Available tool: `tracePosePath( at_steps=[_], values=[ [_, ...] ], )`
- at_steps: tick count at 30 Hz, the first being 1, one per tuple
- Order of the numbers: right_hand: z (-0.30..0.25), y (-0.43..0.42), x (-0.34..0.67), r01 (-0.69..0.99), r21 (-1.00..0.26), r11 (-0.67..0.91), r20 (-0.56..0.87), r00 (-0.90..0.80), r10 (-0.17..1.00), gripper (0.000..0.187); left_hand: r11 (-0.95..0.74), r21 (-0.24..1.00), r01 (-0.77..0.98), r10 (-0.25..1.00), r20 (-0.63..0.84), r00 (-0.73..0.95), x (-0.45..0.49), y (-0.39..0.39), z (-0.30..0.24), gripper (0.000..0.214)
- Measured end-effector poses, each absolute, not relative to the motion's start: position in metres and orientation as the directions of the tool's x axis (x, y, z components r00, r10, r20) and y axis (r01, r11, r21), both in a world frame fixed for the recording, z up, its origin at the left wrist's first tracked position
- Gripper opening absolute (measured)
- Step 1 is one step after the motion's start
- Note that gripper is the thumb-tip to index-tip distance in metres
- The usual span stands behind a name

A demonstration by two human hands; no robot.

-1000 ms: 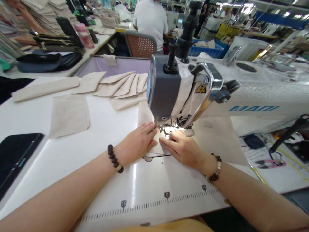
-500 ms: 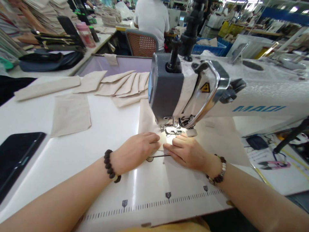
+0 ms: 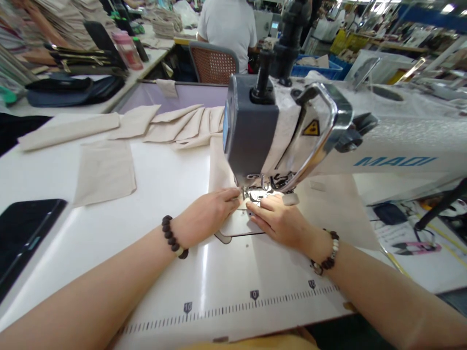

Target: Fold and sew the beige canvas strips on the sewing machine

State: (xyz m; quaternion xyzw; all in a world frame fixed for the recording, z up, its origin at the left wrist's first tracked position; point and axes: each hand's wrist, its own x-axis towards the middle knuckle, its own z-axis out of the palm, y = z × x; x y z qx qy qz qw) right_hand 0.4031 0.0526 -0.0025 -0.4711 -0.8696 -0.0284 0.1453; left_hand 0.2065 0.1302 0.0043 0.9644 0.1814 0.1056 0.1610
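Observation:
A beige fabric piece point(image 3: 336, 208) lies under the needle area of a white sewing machine point(image 3: 323, 138) and spreads out to both sides. Just left of the presser foot point(image 3: 258, 195), my left hand point(image 3: 208, 214) has its bent fingers pressed together on the fabric's near edge. On the other side, close in front of the foot, my right hand point(image 3: 283, 219) is closed on the cloth, thumb and fingers bunched. Both hands partly hide the edge they hold. Bead bracelets circle both wrists.
Several folded beige pieces point(image 3: 182, 124) lie behind on the left, with a square piece point(image 3: 105, 172) nearer. A phone point(image 3: 25, 238) rests at the left edge. Pink thread snips point(image 3: 418, 248) lie right. A co-worker point(image 3: 228, 29) sits ahead.
The fabric's near edge has moved away from me under the foot, baring more of the metal plate. My left hand has moved slightly forward with it; the right has shifted little.

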Motion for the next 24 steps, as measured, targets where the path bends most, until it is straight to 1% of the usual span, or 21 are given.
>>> tracePosePath(
  at_steps=[2, 6, 10, 19, 21, 24],
  values=[
    [-0.0025, 0.053, 0.4028, 0.831, -0.083, 0.55, 0.28, -0.511, 0.813, 0.036, -0.89, 0.326, 0.317, 0.377, 0.138, 0.916, 0.2081, 0.1326, 0.0065, 0.024],
    [-0.0018, 0.0531, 0.4018, 0.841, -0.084, 0.534, 0.269, -0.497, 0.825, 0.033, -0.892, 0.275, 0.36, 0.411, 0.158, 0.898, 0.2111, 0.1347, 0.0119, 0.022],
    [-0.0014, 0.0531, 0.4013, 0.843, -0.095, 0.53, 0.275, -0.489, 0.828, 0.029, -0.884, 0.266, 0.385, 0.435, 0.164, 0.886, 0.2132, 0.1359, 0.0127, 0.02],
    [-0.0027, 0.0519, 0.4009, 0.848, -0.104, 0.52, 0.282, -0.476, 0.833, 0.026, -0.879, 0.269, 0.394, 0.443, 0.152, 0.884, 0.2139, 0.1392, 0.0088, 0.019],
    [-0.0022, 0.0519, 0.4006, 0.851, -0.1, 0.515, 0.281, -0.473, 0.835, 0.026, -0.886, 0.243, 0.394, 0.438, 0.163, 0.884, 0.2139, 0.1398, 0.0069, 0.021],
    [-0.0003, 0.0518, 0.4005, 0.856, -0.091, 0.509, 0.287, -0.466, 0.837, 0.027, -0.885, 0.144, 0.443, 0.461, 0.128, 0.878, 0.2135, 0.1335, 0.0109, 0.021]
  ],
)
